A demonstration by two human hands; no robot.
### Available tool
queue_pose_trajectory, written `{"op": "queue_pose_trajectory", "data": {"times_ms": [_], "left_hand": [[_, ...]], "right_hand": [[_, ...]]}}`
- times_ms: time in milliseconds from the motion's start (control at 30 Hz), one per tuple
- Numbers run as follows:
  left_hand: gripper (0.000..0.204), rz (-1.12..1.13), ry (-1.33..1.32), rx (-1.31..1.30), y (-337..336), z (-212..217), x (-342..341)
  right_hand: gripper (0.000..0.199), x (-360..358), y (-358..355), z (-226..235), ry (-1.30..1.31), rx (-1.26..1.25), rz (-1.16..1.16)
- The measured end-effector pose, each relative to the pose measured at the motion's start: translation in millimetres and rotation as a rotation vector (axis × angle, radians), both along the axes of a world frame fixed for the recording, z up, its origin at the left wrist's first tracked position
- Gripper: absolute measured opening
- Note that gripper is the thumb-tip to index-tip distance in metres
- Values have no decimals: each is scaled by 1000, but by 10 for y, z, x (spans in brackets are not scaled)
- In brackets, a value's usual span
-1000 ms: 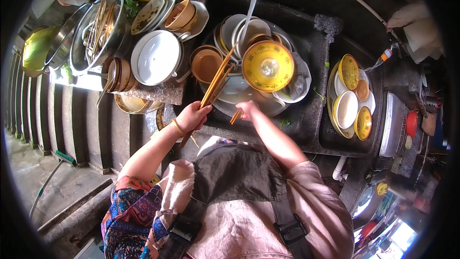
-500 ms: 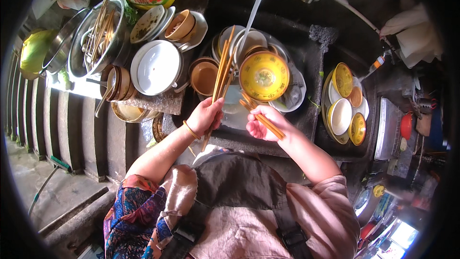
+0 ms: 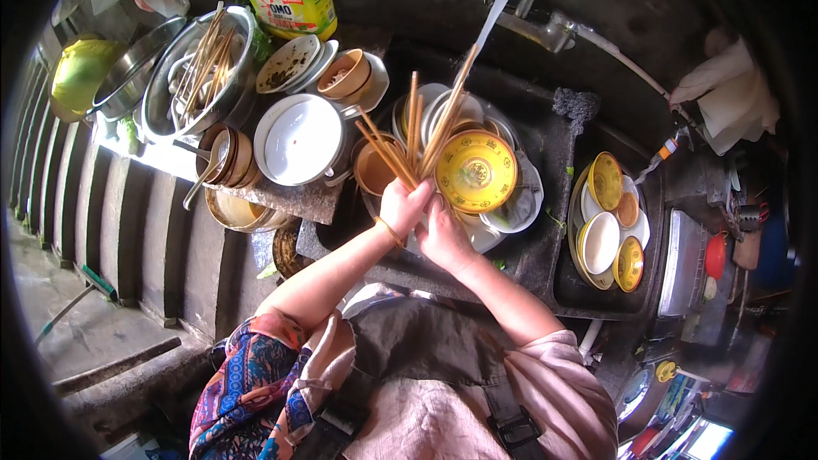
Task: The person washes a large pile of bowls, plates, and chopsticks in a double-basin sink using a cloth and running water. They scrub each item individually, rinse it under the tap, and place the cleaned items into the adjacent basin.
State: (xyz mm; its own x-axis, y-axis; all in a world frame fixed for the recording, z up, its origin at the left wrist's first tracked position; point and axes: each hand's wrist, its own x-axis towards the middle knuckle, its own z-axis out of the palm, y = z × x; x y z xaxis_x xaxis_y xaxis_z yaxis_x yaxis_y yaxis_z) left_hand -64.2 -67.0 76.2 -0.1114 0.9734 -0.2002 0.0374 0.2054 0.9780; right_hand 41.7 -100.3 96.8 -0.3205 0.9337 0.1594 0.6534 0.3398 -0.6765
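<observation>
Sink basins [image 3: 535, 254], two and dark, fill the middle of this dim room, a rough stone surface [image 3: 311, 202] to their left. One yellow jug [image 3: 294, 2] stands behind the dishes; one large yellow bowl [image 3: 477, 175] tops the left basin's pile [image 3: 528, 196]. Just before it, left hand [image 3: 402, 207] and right hand [image 3: 446, 232] meet, curled tightly around chopsticks [image 3: 448, 116], too bunched to count, fanning out beyond the fingers.

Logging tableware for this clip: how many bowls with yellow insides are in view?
3: a centre bowl in the left basin; a back bowl and a front bowl in the right basin. Others may be hidden underneath.
</observation>
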Motion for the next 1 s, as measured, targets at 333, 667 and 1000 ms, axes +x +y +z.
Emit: {"op": "queue_pose_trajectory", "data": {"times_ms": [333, 667, 1000], "left_hand": [[13, -306, 240, 361, -179, -319, -29], [15, 14, 171, 199, -492, -230, -707], [12, 299, 204, 528, -823, 432, -1786]], "right_hand": [[26, 449, 917, 903, 763, -123, -109], [35, 40, 624, 501, 1392, -427, 61], [11, -1372, 377, -1795, 1026, -1233, -716]]}}
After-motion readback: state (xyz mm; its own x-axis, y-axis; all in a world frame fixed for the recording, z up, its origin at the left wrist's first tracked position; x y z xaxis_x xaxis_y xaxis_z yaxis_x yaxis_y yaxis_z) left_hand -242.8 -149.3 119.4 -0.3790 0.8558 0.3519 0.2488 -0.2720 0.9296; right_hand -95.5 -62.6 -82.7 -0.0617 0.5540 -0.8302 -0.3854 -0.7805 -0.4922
